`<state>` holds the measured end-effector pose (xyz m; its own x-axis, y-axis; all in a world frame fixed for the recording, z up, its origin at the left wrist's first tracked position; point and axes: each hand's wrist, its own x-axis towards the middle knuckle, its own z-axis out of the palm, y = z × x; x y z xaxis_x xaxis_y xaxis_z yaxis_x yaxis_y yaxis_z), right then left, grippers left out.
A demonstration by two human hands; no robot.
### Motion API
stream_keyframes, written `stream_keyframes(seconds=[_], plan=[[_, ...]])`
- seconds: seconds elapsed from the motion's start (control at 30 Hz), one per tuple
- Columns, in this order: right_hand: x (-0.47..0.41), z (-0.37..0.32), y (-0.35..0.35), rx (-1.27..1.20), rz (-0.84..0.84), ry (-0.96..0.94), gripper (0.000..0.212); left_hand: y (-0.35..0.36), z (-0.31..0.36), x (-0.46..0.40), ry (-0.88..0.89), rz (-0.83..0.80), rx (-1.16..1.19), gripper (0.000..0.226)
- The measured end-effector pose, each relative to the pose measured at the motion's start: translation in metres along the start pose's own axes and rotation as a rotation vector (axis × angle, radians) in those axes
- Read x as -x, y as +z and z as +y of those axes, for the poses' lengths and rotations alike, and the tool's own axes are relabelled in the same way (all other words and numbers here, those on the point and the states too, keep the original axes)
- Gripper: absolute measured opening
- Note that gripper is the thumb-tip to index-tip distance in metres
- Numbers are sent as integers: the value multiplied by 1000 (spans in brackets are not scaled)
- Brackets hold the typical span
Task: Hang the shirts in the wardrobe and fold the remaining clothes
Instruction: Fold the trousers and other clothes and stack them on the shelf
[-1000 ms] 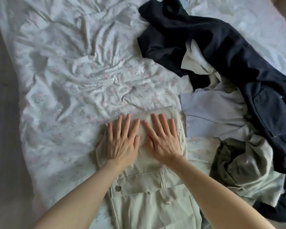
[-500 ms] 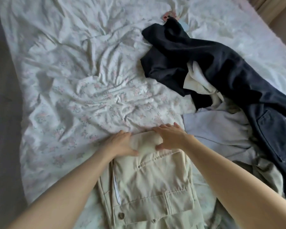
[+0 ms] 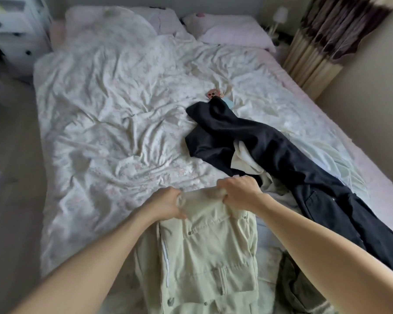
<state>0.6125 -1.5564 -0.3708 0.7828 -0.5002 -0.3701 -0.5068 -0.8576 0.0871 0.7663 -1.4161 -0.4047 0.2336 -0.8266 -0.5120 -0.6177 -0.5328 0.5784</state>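
Fold lifted since flat press | both hands [image 3: 166, 203] grip beige trousers [image 3: 209, 241] (far edge)

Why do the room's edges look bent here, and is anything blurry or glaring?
Head view: the wide-angle lens bows the bed edges and curtain. Soft, dim, even light, no glare. Slight blur where the left hand and right hand grip the beige trousers; the dresser in the far corner looks soft.
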Motion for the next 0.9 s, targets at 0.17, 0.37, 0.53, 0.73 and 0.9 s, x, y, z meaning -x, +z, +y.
stream_keyframes(seconds=[0.17,0.37,0.53,0.73,0.9], plan=[[-18,6,-57,-10,391,93,12,-71,34,-4,18,470,-214,21],[7,-2,-30,-5,524,103,21,-35,30,16,96,715,-341,22],[76,-19,28,-20,570,-20,34,37,12,71,200,589,-302,33],[150,-30,83,-38,489,-82,58,98,8,128,399,496,-357,70],[195,-36,141,-49,403,-133,57,172,-2,154,363,299,-420,69]])
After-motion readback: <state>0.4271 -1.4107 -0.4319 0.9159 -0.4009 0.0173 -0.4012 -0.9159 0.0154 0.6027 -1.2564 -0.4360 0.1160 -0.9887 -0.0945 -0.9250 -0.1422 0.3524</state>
